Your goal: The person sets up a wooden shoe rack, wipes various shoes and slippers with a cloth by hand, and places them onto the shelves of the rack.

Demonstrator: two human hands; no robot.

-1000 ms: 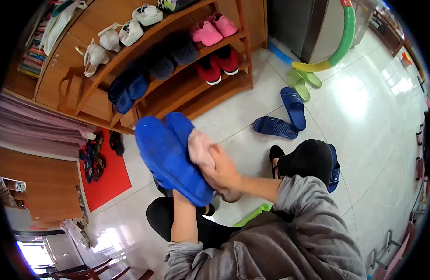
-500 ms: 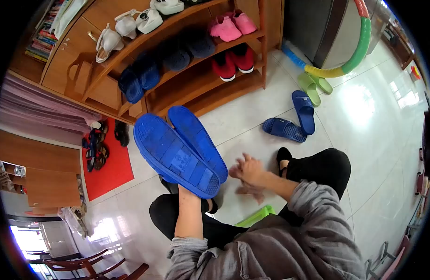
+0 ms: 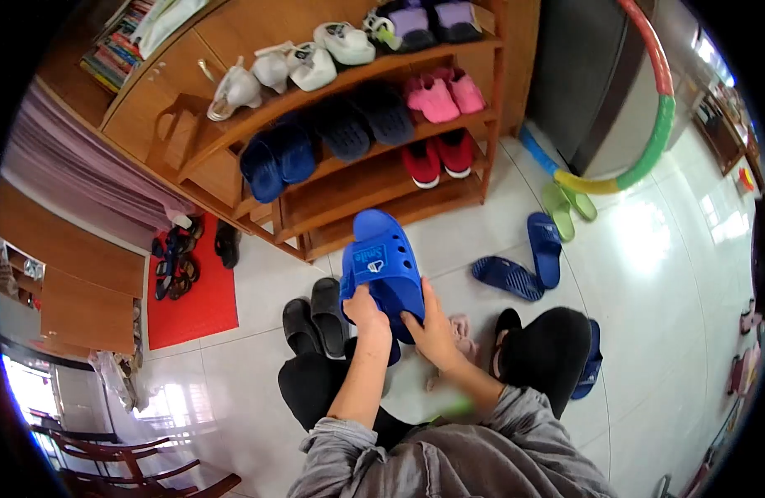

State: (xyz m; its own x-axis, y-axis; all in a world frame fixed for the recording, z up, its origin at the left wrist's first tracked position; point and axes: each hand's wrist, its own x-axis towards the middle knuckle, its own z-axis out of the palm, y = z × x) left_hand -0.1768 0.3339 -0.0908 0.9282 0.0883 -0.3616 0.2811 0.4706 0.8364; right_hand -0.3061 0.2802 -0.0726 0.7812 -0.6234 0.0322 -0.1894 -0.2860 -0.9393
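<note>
A pair of blue slippers (image 3: 381,257) is in front of me, the top one showing its strap with the word "Smile" and several round holes. My left hand (image 3: 366,312) is closed on them from the near left, its fingers partly hidden at the strap opening. My right hand (image 3: 432,330) grips the right edge near the heel, thumb on top. The lower slipper is mostly hidden. A crumpled pink cloth (image 3: 462,334) shows just beyond my right hand. Below my hands, a bright green object (image 3: 455,409) is blurred and partly covered by my right forearm.
A wooden shoe rack (image 3: 349,228) holds white, pink, red and dark blue footwear. Grey slippers (image 3: 328,311) stand by my left knee. Blue slippers (image 3: 508,276) and green slippers (image 3: 558,207) lie to the right, near a coloured hoop (image 3: 663,124). Sandals rest on a red mat (image 3: 208,307).
The slippers have turned from soles facing me to strap side up. My right hand, apart from them before, now grips their edge. The view has shifted, showing more of the rack.
</note>
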